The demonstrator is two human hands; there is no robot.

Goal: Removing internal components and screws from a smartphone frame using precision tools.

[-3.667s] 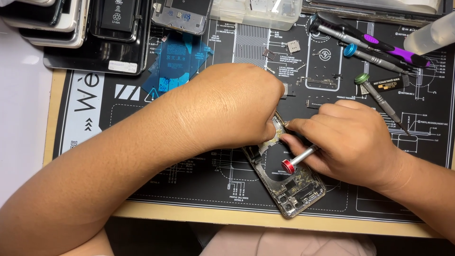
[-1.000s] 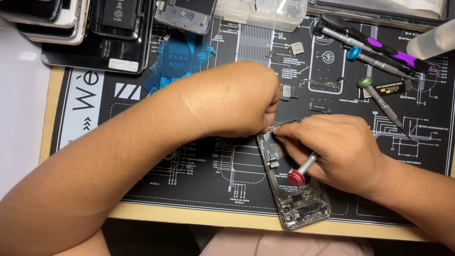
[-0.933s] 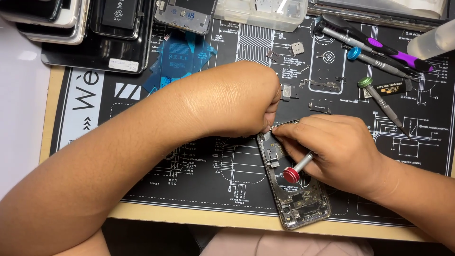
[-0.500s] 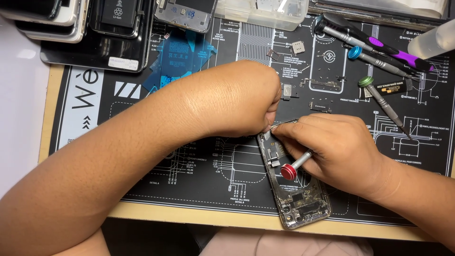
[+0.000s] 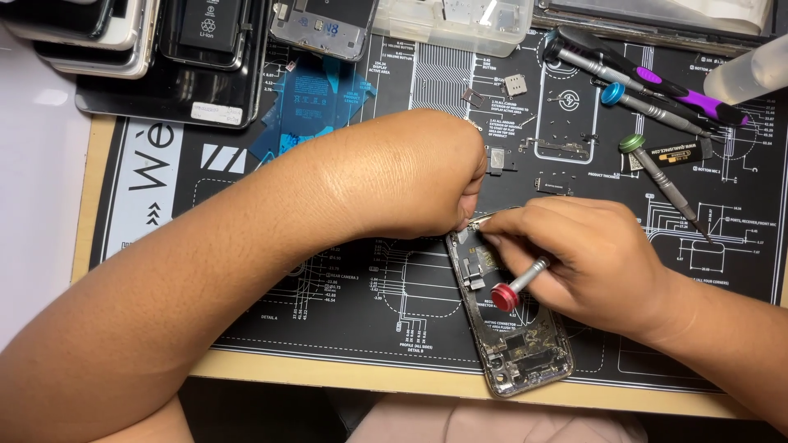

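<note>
Two hands: both meet at the top end of an opened phone [image 5: 513, 328] lying on the black repair mat [image 5: 328, 312].
Left hand [image 5: 410, 176]: curled, fingertips pinching the phone's upper edge to steady it.
Right hand [image 5: 587, 258]: fingers clamped on a thin metal screwdriver [image 5: 519, 285] with a red cap.
Phone: shiny metal frame, bare parts inside.
Spare screwdrivers [image 5: 648, 102]: parked top right, in reach.

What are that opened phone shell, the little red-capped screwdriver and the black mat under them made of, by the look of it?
Opened phone shell: probably metal; its rim is silvery and glints. Red-capped screwdriver, held in the right hand: a shiny silver shaft, likely steel or aluminium; the matte red cap could be anodised metal or plastic. Black mat: looks like soft rubber or silicone, dull, with white printed outlines.
</note>
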